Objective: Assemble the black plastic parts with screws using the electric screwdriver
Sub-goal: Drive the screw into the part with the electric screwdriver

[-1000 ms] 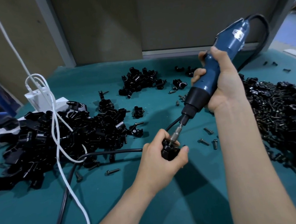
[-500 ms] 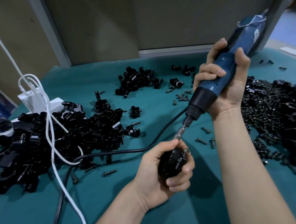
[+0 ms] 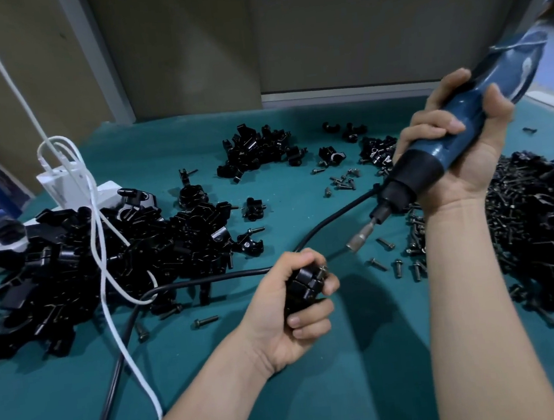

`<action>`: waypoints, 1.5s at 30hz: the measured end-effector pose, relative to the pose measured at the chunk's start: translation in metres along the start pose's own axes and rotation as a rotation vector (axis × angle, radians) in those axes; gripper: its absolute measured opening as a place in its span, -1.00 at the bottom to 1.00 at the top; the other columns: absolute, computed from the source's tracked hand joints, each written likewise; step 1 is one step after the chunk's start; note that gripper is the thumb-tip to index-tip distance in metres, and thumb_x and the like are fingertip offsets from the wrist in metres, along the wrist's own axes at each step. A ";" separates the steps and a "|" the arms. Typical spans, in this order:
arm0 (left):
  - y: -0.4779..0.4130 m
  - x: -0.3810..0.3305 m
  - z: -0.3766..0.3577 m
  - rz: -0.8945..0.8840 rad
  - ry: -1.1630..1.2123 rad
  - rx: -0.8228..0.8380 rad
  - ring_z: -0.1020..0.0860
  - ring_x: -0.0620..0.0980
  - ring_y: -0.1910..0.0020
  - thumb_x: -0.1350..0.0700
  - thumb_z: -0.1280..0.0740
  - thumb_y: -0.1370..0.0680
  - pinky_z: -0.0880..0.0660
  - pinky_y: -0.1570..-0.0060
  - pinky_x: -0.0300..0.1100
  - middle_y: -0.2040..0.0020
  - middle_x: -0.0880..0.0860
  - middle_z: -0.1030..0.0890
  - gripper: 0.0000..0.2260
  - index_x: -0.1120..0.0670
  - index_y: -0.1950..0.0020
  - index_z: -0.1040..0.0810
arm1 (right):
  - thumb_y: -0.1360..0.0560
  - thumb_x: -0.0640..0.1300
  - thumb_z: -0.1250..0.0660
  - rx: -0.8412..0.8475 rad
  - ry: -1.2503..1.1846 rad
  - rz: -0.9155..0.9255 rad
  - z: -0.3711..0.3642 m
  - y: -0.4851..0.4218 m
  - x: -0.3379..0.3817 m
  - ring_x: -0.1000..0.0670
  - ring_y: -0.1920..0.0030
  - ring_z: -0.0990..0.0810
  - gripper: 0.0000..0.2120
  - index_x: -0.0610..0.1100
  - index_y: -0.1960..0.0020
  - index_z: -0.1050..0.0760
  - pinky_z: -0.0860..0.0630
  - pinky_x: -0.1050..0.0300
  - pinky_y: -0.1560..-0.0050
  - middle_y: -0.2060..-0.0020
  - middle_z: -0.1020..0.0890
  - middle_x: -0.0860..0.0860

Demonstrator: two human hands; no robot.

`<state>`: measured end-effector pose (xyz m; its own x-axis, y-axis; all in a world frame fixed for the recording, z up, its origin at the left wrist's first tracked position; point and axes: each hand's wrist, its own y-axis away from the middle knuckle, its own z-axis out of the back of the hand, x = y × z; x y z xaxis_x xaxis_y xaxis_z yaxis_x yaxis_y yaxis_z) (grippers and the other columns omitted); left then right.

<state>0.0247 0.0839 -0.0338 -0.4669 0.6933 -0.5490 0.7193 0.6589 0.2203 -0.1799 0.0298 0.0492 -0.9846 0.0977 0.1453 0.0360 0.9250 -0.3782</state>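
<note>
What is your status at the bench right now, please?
Left hand grips black plastic part. Right hand grips electric screwdriver, bit off the part. Black cable on the mat beneath the gap.

This looks like a small assembly workshop. A bench under a teal work mat (image 3: 52, 417) carries heaps of identical black plastic parts (image 3: 71, 270) and scattered loose screws (image 3: 398, 268). There is also a corded electric screwdriver (image 3: 416, 174) (blue-bodied) and a white power strip (image 3: 108, 192). Plain partition panels (image 3: 370, 31) stand behind.
</note>
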 end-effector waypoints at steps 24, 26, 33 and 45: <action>-0.004 0.005 0.002 0.038 -0.103 -0.076 -0.17 -0.21 0.72 -0.02 -0.36 -0.33 -0.11 0.76 -0.41 0.49 0.00 -0.35 -0.75 0.12 0.43 -0.46 | -0.19 -0.27 -0.57 0.048 0.267 -0.147 -0.004 -0.008 -0.026 0.08 0.52 -0.46 -0.57 -0.16 0.02 -0.46 -0.46 0.24 0.47 0.15 -0.61 0.01; -0.004 0.005 0.002 0.058 -0.098 -0.083 -0.17 -0.21 0.73 -0.01 -0.37 -0.31 -0.10 0.76 -0.42 0.49 0.00 -0.36 -0.75 0.13 0.41 -0.45 | -0.19 -0.29 -0.57 0.064 0.239 -0.150 -0.003 -0.007 -0.027 0.07 0.53 -0.46 -0.56 -0.16 0.01 -0.47 -0.46 0.24 0.47 0.16 -0.60 0.01; -0.003 0.004 0.000 0.099 -0.062 -0.062 -0.18 -0.21 0.74 0.01 -0.32 -0.38 -0.09 0.76 -0.42 0.49 0.00 -0.37 -0.77 0.12 0.40 -0.48 | -0.17 -0.31 -0.58 0.071 0.202 -0.157 -0.003 -0.008 -0.031 0.06 0.54 -0.45 -0.54 -0.16 0.01 -0.48 -0.46 0.24 0.49 0.19 -0.60 0.00; -0.003 0.003 0.002 0.093 0.025 -0.056 -0.19 -0.21 0.74 0.03 -0.36 -0.34 -0.10 0.77 -0.42 0.49 0.01 -0.35 -0.80 0.14 0.34 -0.48 | -0.16 -0.32 -0.58 0.083 0.177 -0.154 -0.002 -0.009 -0.036 0.06 0.55 -0.45 -0.53 -0.16 0.01 -0.46 -0.44 0.25 0.48 0.20 -0.60 0.00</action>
<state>0.0225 0.0838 -0.0380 -0.4125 0.7592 -0.5035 0.7307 0.6058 0.3149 -0.1442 0.0188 0.0491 -0.9317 0.0271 0.3621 -0.1337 0.9015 -0.4116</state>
